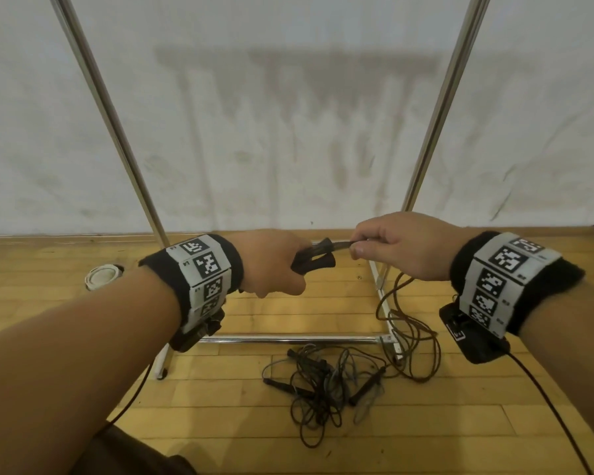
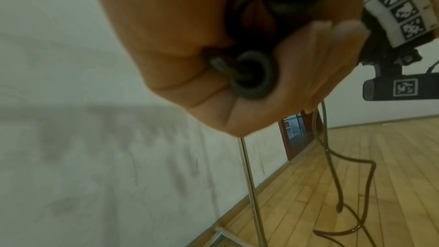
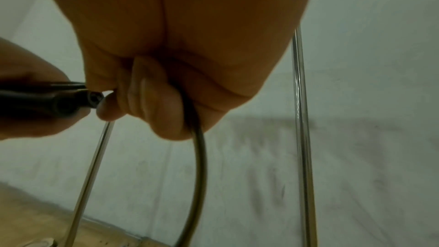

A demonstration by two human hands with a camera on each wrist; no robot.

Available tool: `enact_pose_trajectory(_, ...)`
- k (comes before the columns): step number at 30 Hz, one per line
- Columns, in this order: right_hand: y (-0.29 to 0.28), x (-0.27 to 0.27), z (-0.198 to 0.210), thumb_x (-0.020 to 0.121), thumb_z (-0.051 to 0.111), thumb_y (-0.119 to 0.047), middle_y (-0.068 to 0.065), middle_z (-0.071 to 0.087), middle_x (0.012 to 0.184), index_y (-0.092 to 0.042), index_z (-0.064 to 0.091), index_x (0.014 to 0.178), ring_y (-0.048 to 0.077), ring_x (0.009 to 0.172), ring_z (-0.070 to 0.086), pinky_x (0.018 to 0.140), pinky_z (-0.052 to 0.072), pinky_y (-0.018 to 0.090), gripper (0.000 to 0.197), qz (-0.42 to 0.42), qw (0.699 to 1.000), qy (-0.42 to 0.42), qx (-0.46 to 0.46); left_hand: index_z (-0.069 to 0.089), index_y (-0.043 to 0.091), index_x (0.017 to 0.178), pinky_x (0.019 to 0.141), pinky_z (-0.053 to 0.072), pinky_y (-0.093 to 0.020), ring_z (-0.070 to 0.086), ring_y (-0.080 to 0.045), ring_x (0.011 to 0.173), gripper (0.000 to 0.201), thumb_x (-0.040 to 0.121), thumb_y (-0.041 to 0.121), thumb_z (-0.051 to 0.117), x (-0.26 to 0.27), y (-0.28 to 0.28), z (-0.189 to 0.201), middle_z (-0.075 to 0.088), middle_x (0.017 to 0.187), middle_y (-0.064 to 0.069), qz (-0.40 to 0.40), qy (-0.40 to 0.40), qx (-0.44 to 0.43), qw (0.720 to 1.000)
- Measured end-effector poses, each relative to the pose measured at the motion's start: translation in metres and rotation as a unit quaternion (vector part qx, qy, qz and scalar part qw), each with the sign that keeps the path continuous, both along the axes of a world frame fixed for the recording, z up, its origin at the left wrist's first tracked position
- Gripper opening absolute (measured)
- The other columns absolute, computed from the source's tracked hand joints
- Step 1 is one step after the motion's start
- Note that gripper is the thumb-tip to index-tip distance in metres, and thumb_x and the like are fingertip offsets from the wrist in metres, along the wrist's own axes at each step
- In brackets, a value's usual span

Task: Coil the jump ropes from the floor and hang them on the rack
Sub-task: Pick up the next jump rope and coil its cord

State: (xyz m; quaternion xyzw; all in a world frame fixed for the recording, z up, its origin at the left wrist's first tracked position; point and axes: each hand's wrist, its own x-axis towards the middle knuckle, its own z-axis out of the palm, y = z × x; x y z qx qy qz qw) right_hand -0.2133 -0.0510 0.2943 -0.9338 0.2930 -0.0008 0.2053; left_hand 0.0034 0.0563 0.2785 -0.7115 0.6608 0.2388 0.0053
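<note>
1. At far left on the wooden floor (image 1: 240, 426) lies a small white ring-shaped object (image 1: 101, 276), close to the wall (image 1: 288, 138) and apart from everything else.
2. The rack (image 1: 107, 108) is a frame of slim, shiny metal tubes: a left upright slanting down to a white-capped foot, a low crossbar along the floor, and a right upright further right.
3. The left hand (image 1: 271, 262) is closed in a fist round two dark jump rope handles (image 1: 314, 258), held side by side. They are matt black, flared at the ends, and poke out toward the right. From the left wrist camera their butt ends show as dark rubbery rings in the curl of the fingers.
4. Below the hands, in front of the crossbar, a heap of other ropes (image 1: 323, 382) lies tangled on the floor: thin black and greyish cords in loose loops, with slender black handles sticking out.
5. The right hand (image 1: 402, 248) pinches the brown cord (image 1: 396, 303) just beside the handle tips, thumb and fingers curled tight on it. The cord is thin, glossy and dark brown.
6. From that hand the cord drops in a curve and ends in loose loops on the floor by the rack's right foot, touching the heap's right edge.
</note>
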Motion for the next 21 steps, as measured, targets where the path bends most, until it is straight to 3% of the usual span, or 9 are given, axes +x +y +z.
enact_pose_trajectory(4,0.0,-0.001,-0.01,0.104,0.048,-0.042,-0.008,0.059,0.069,-0.037,0.064,0.095,-0.003,0.062,0.056,0.06,0.041,0.02,0.018,-0.018,0.999,-0.013,0.03,0.058,0.028,0.099,0.041,0.045,-0.019,0.057,-0.008,0.041,0.011,0.092,0.031,0.067,0.0,0.001,-0.002,0.066,0.07,0.0,0.009,0.037,0.001,0.999)
enact_pose_trajectory(7,0.003,0.0,-0.011,0.104,0.051,-0.037,-0.006,0.07,0.073,-0.032,0.066,0.093,0.005,0.062,0.064,0.064,0.054,0.027,0.019,-0.034,0.995,-0.044,0.08,0.056,0.038,0.096,0.042,0.047,-0.021,0.057,-0.008,0.041,0.012,0.093,0.032,0.066,-0.002,0.001,-0.004,0.063,0.064,0.004,0.019,0.088,-0.015,0.996)
enact_pose_trajectory(9,0.005,0.002,-0.009,0.104,0.051,-0.03,-0.003,0.067,0.069,-0.027,0.066,0.097,0.013,0.057,0.059,0.062,0.051,0.032,0.017,-0.039,0.989,-0.077,0.118,0.054,0.05,0.091,0.044,0.048,-0.024,0.057,-0.009,0.042,0.02,0.092,0.033,0.065,-0.003,0.001,-0.003,0.062,0.061,0.006,0.023,0.131,-0.025,0.991)
enact_pose_trajectory(11,0.006,0.005,-0.005,0.105,0.05,-0.026,0.0,0.058,0.069,-0.026,0.064,0.106,0.012,0.055,0.049,0.057,0.043,0.033,0.014,-0.033,0.984,-0.109,0.135,0.054,0.057,0.087,0.045,0.049,-0.026,0.057,-0.011,0.044,0.025,0.093,0.034,0.064,-0.003,0.001,-0.002,0.061,0.06,0.006,0.023,0.161,-0.029,0.986)
enact_pose_trajectory(15,0.007,0.006,0.001,0.105,0.048,-0.034,-0.003,0.052,0.066,-0.033,0.063,0.106,0.002,0.052,0.043,0.057,0.04,0.028,0.015,-0.02,0.992,-0.103,0.068,0.055,0.045,0.097,0.049,0.051,-0.026,0.059,-0.014,0.048,0.013,0.099,0.034,0.061,-0.003,0.002,-0.002,0.061,0.058,0.006,0.033,0.183,-0.026,0.982)
enact_pose_trajectory(21,0.006,0.006,0.0,0.105,0.048,-0.036,-0.002,0.056,0.071,-0.033,0.063,0.101,0.007,0.061,0.049,0.061,0.042,0.029,0.016,-0.021,0.995,-0.095,0.028,0.055,0.04,0.104,0.047,0.048,-0.025,0.061,-0.013,0.048,0.013,0.099,0.028,0.057,-0.006,0.003,-0.003,0.065,0.055,0.003,0.038,0.181,-0.023,0.982)
